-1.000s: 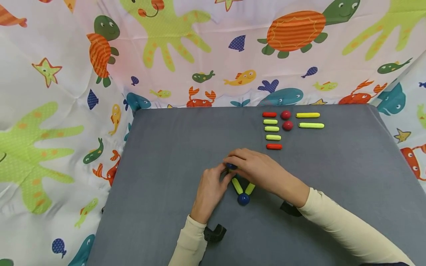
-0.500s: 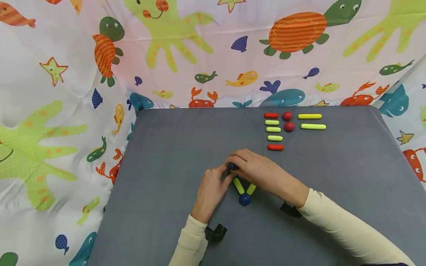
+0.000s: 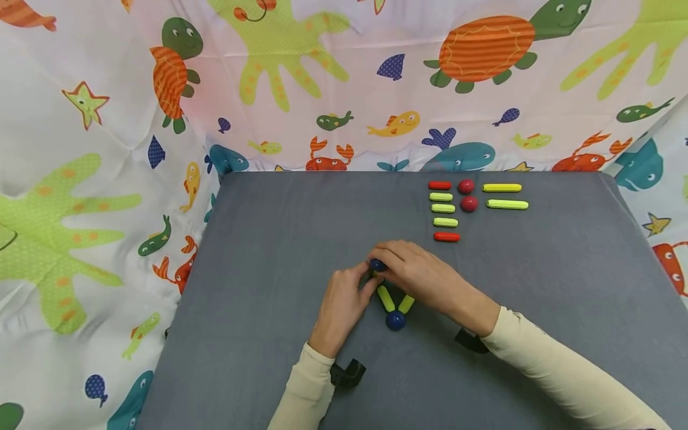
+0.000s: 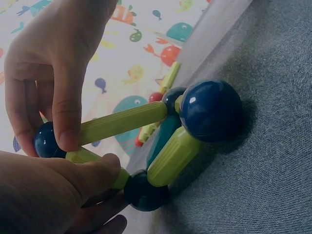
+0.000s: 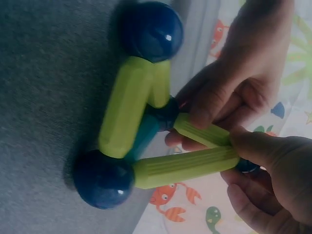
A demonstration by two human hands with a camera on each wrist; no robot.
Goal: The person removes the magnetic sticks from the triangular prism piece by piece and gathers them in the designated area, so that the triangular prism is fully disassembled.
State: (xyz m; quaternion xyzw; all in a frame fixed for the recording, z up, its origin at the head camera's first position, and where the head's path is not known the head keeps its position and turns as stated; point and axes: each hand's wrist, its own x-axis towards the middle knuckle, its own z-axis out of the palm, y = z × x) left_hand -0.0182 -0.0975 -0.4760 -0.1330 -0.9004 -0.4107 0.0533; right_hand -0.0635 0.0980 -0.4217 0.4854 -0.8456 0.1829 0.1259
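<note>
Blue balls and rods are joined in a frame on the grey table. A blue ball (image 3: 395,321) rests at its near corner, with green rods (image 3: 385,298) slanting away from it. A teal rod (image 4: 163,136) runs along the base between two other blue balls. My left hand (image 3: 342,307) pinches a green rod (image 5: 202,129) that slopes up from a base ball (image 4: 145,190). My right hand (image 3: 424,278) holds the top blue ball (image 4: 47,140), where that rod and another green rod (image 4: 124,120) meet. The fingers partly hide this joint.
Beyond the hands lie short red rods (image 3: 447,237) and short green rods (image 3: 445,222) in a column. Beside them are two red balls (image 3: 469,203), a long yellow rod (image 3: 502,187) and a long yellow-green rod (image 3: 507,204). A patterned curtain (image 3: 301,143) borders the table.
The top blue ball and the right fingers on it have risen very slightly. Both hands keep their hold, and the head view has shifted a little.
</note>
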